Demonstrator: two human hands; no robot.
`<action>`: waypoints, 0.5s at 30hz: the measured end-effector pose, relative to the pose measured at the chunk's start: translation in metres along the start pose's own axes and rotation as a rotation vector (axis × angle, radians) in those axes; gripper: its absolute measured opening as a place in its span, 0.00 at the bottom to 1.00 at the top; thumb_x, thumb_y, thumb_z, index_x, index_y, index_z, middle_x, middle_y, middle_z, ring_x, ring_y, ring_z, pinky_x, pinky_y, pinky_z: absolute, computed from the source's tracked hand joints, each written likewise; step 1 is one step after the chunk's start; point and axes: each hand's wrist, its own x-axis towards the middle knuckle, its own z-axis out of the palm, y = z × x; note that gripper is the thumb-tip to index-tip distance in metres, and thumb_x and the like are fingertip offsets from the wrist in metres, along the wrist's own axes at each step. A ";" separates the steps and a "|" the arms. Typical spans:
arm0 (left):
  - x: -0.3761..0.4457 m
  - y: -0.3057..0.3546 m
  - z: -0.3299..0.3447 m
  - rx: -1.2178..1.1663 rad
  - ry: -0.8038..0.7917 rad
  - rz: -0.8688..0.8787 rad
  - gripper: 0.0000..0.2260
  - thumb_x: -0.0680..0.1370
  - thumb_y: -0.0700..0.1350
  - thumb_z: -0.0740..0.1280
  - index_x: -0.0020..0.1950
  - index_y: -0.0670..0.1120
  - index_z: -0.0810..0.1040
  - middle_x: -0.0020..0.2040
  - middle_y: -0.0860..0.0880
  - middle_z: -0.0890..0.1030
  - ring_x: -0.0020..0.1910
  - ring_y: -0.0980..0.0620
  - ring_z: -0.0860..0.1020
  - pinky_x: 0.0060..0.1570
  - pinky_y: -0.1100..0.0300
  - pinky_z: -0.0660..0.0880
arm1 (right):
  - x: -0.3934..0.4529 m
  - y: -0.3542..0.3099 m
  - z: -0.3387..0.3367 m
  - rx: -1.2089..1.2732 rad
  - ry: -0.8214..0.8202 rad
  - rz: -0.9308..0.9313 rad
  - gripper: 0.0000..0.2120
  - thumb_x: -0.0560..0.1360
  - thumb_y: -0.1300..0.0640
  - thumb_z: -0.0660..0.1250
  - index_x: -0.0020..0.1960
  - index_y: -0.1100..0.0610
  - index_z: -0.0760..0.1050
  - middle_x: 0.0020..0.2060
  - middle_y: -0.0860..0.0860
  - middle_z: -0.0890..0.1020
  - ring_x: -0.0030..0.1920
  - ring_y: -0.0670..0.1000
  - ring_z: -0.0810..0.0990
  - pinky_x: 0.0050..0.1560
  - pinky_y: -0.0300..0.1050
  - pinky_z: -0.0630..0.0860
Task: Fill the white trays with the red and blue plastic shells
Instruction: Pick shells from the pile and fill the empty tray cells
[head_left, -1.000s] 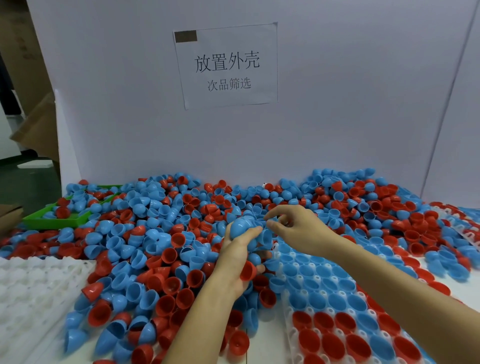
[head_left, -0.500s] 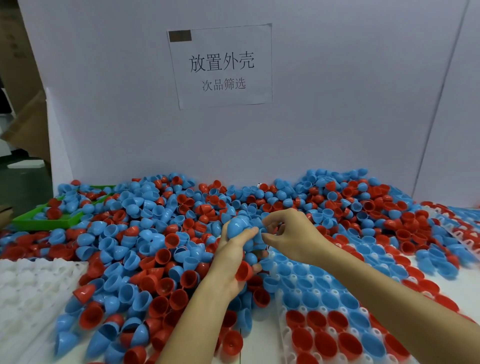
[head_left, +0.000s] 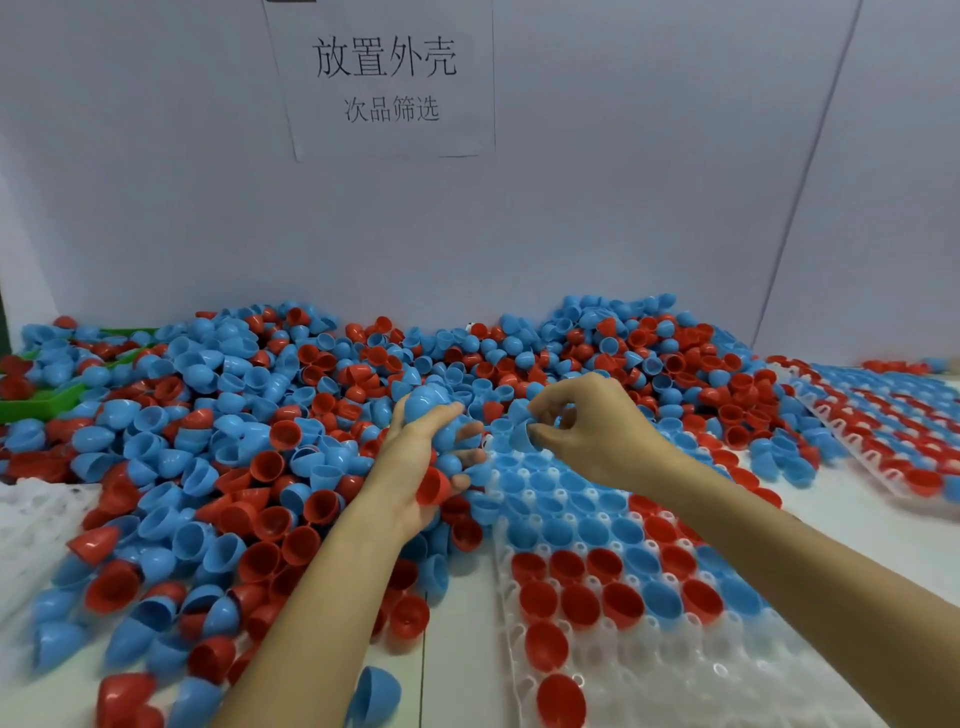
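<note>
Left hand: the left hand was curled round a clutch of shells, a blue shell at the top under the thumb and a red shell low in the palm.
Right hand: the right hand pinched a small blue shell between thumb and fingertips, just above the far edge of the near tray.
Near tray: the white tray lay on the worktop below the right forearm; its far rows held blue shells, the middle rows mixed red and blue ones, and the nearest sockets were bare.
Far tray: a second filled tray sat at the right, well apart from the hands.
Loose pile: a heap of red and blue shells spread over the worktop up to the white backboard.
Left edge: an unfilled white tray and a green bin, partly buried under shells.
Sign: a paper sign with printed characters hung on the backboard.
</note>
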 end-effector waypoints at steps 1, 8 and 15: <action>0.000 0.000 0.000 0.001 -0.002 0.000 0.13 0.79 0.44 0.69 0.60 0.54 0.70 0.41 0.43 0.85 0.31 0.47 0.81 0.21 0.63 0.68 | -0.008 0.001 -0.005 -0.017 -0.011 0.006 0.08 0.76 0.58 0.72 0.38 0.57 0.81 0.35 0.47 0.83 0.33 0.43 0.78 0.36 0.34 0.76; -0.001 0.000 0.002 0.014 -0.004 0.003 0.14 0.79 0.43 0.69 0.60 0.56 0.70 0.42 0.43 0.84 0.32 0.47 0.81 0.21 0.63 0.68 | -0.073 -0.003 -0.031 -0.108 -0.177 0.103 0.07 0.75 0.55 0.74 0.53 0.52 0.83 0.40 0.42 0.83 0.40 0.40 0.82 0.44 0.36 0.81; -0.003 -0.001 0.002 0.025 -0.004 0.015 0.13 0.79 0.43 0.68 0.60 0.56 0.70 0.42 0.43 0.84 0.32 0.47 0.81 0.22 0.64 0.67 | -0.128 -0.018 -0.027 -0.141 -0.368 0.170 0.06 0.73 0.50 0.75 0.50 0.46 0.84 0.39 0.36 0.81 0.44 0.38 0.81 0.46 0.35 0.80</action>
